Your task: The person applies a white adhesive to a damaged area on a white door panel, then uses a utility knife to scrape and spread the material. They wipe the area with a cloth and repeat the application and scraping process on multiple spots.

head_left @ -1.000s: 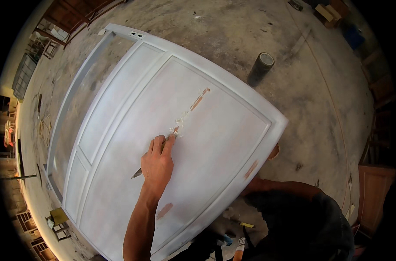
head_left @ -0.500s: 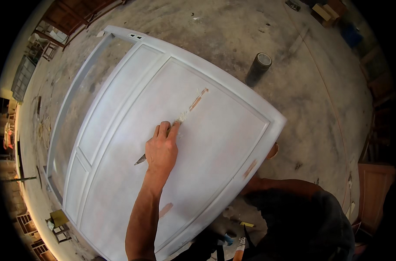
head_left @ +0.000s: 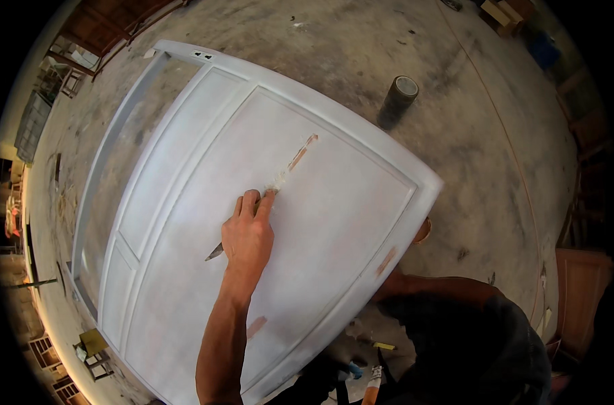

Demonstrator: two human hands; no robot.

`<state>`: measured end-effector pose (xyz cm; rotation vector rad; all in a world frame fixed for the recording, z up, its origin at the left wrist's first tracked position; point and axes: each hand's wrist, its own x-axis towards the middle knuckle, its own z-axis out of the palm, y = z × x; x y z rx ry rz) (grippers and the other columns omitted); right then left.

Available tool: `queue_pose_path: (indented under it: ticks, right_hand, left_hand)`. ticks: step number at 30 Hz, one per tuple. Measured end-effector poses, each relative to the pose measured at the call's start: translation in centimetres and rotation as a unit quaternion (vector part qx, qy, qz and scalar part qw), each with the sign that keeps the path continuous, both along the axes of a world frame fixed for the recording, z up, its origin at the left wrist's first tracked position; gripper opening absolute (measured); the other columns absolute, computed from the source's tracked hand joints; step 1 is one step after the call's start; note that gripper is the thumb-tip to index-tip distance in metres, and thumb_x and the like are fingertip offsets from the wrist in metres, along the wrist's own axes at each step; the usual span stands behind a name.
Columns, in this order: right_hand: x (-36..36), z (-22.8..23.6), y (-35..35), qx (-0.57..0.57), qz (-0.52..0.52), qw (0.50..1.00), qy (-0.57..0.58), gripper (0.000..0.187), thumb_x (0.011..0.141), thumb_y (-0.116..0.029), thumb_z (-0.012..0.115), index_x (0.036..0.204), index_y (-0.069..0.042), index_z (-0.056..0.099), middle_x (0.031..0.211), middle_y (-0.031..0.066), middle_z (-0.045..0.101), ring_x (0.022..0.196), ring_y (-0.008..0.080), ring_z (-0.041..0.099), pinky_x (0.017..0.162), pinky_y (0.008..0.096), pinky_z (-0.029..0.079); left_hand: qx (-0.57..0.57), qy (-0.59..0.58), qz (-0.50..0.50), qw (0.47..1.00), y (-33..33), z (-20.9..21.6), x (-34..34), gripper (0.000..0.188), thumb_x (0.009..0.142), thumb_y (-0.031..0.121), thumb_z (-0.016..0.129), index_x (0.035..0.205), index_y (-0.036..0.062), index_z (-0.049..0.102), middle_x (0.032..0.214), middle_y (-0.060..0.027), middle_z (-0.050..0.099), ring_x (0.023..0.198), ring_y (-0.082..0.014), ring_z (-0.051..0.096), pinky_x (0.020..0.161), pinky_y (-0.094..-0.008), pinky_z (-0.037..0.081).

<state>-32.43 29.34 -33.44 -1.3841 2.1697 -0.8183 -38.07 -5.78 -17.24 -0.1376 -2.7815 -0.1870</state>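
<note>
My left hand (head_left: 248, 229) lies on a large pale grey-white panelled door (head_left: 185, 236), fingers closed around a tool with a pointed metal blade (head_left: 214, 252). The blade's tip sticks out beyond the little-finger side; the rest is hidden in the fist. My index fingertip presses the panel beside pale flakes (head_left: 278, 179). Up and to the right of them runs a narrow bare brown streak (head_left: 301, 153). My right forearm (head_left: 449, 287) reaches to the door's right edge, where the hand is hidden behind that edge. Other brown patches show on the door (head_left: 256, 327).
A dark cylinder (head_left: 397, 102) stands on the concrete floor past the door's far edge. A round brown container (head_left: 423, 231) is partly hidden by the right edge. A paintbrush (head_left: 372, 386) is at the bottom, near a yellow strip (head_left: 384, 345). A thin cord (head_left: 499, 115) crosses the floor.
The whole view has shifted slightly. My left hand keeps its grip and stays at the lower end of the streak, with hardly any movement over the door.
</note>
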Motion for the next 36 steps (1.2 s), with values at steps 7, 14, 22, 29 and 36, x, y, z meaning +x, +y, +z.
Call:
queue_pose_path:
  ticks: [7, 14, 22, 29, 36]
  right_hand:
    - [0.8, -0.8, 0.0, 0.036, 0.001, 0.998, 0.054, 0.07, 0.084, -0.045, 0.073, 0.148, -0.021, 0.058, 0.156, 0.019, 0.045, 0.145, 0.0482, 0.031, 0.107, 0.0846, 0.006]
    - [-0.5, 1.0, -1.0, -0.041, 0.024, 0.999, -0.003, 0.054, 0.091, -0.027, 0.069, 0.141, -0.01, 0.06, 0.148, 0.0217, 0.052, 0.138, 0.0434, 0.045, 0.113, 0.0626, 0.028]
    - [0.9, -2.0, -0.2, 0.016, 0.008, 1.0, 0.008, 0.061, 0.09, -0.041, 0.068, 0.146, -0.021, 0.059, 0.155, 0.0177, 0.048, 0.144, 0.0499, 0.033, 0.1, 0.0899, 0.005]
    - [0.1, -1.1, -0.4, -0.025, 0.035, 0.995, -0.088, 0.046, 0.091, -0.023, 0.07, 0.133, -0.006, 0.063, 0.133, 0.0213, 0.061, 0.125, 0.0388, 0.058, 0.107, 0.0477, 0.048]
    - [0.2, -0.9, -0.6, 0.039, 0.042, 0.998, -0.033, 0.066, 0.087, -0.034, 0.071, 0.15, -0.019, 0.055, 0.155, 0.0203, 0.047, 0.142, 0.0478, 0.038, 0.107, 0.0846, 0.014]
  left_hand:
    - [-0.001, -0.004, -0.002, 1.0, -0.5, -0.1, 1.2, 0.039, 0.081, -0.009, 0.067, 0.116, 0.0075, 0.073, 0.098, -0.0016, 0.06, 0.084, -0.0181, 0.063, 0.048, -0.0334, 0.05]
    - [-0.004, -0.007, -0.012, 1.0, -0.2, 0.3, 0.0, 0.039, 0.082, -0.008, 0.067, 0.117, 0.0075, 0.072, 0.097, -0.0016, 0.06, 0.085, -0.0179, 0.064, 0.049, -0.0337, 0.05]
    - [-0.009, -0.007, -0.008, 1.0, -0.3, 0.4, -0.5, 0.026, 0.088, 0.0, 0.071, 0.112, 0.0101, 0.074, 0.094, -0.0018, 0.06, 0.082, -0.0183, 0.066, 0.049, -0.0351, 0.05]
    - [0.005, -0.007, -0.013, 1.0, 0.4, 0.1, -1.9, 0.038, 0.08, -0.01, 0.067, 0.113, 0.0068, 0.074, 0.097, -0.0017, 0.06, 0.084, -0.0182, 0.063, 0.049, -0.0338, 0.05]
    - [0.0, 0.002, 0.0, 1.0, 0.9, 0.2, -2.3, 0.037, 0.082, -0.009, 0.067, 0.114, 0.0072, 0.074, 0.097, -0.0017, 0.06, 0.083, -0.0188, 0.064, 0.048, -0.034, 0.05]
